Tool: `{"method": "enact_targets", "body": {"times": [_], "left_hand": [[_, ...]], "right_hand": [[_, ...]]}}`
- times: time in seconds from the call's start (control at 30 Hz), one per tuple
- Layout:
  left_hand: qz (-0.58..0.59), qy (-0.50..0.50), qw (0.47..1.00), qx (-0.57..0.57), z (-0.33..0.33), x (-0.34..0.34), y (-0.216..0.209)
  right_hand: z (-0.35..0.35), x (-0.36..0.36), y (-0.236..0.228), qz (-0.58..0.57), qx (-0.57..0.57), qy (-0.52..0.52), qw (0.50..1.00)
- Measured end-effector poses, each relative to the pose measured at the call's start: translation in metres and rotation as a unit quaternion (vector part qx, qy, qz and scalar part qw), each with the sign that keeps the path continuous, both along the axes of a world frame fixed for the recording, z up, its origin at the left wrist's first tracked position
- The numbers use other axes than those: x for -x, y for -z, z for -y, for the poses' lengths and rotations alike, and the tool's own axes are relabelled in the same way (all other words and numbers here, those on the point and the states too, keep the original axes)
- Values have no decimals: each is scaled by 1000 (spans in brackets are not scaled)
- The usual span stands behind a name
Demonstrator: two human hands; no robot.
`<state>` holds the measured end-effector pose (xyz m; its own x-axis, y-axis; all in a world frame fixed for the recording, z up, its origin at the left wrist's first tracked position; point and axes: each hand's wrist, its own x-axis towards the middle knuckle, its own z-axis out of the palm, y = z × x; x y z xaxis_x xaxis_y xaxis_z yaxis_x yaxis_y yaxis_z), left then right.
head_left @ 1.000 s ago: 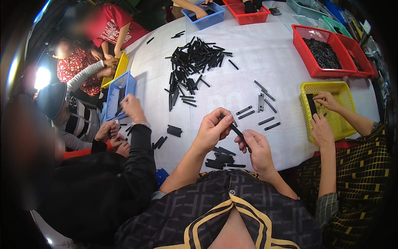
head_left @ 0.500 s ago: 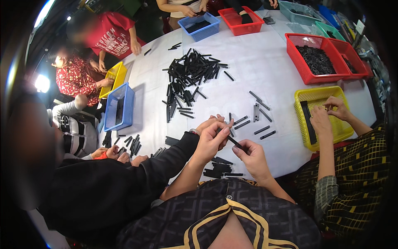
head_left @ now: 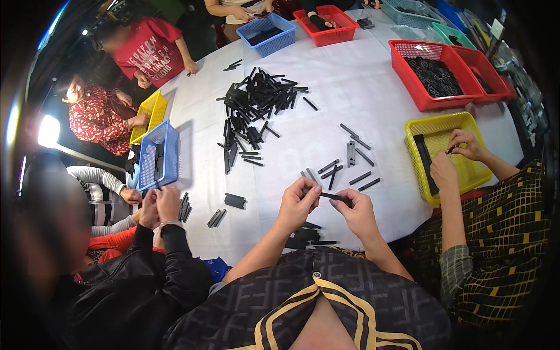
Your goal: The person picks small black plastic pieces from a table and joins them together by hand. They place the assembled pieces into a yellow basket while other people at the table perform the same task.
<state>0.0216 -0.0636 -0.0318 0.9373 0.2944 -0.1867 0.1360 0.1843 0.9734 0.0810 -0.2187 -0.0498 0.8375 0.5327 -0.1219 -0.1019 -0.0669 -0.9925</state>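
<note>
A slim black bar (head_left: 329, 195) spans the gap between my two hands, just above the near side of the white table. My left hand (head_left: 299, 203) pinches its left end between thumb and fingers. At its other end, the thumb and fingers of my right hand (head_left: 354, 213) are closed on it. Below my hands, a small stack of similar black bars (head_left: 304, 238) lies close to my body, partly hidden by my left forearm. Several loose black bars (head_left: 360, 178) are scattered beyond and to the right of my right hand.
A big heap of black bars (head_left: 256, 105) covers the table's middle. To the right stand a yellow basket (head_left: 461, 121), where a co-worker's hands work, and red baskets (head_left: 417, 99) of black parts. A blue basket (head_left: 169, 140) stands left, near a black-sleeved co-worker's hands (head_left: 160, 207).
The black-sleeved co-worker's arm has drawn back left from beside my hands, uncovering small groups of bars. My hands still hold the bar, now more level.
</note>
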Motion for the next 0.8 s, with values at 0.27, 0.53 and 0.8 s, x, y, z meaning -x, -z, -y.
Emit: {"method": "enact_targets", "body": {"times": [0.27,0.53,0.8], "left_hand": [[-18,36,999,-8,13,3,20],[-82,94,992,15,22,5,34],[-130,161,978,13,30,7,46]], "right_hand": [[13,-5,18,7,20,23,1000],[30,-14,38,-1,27,-3,1000],[41,-17,47,-124,-23,-28,992]]}}
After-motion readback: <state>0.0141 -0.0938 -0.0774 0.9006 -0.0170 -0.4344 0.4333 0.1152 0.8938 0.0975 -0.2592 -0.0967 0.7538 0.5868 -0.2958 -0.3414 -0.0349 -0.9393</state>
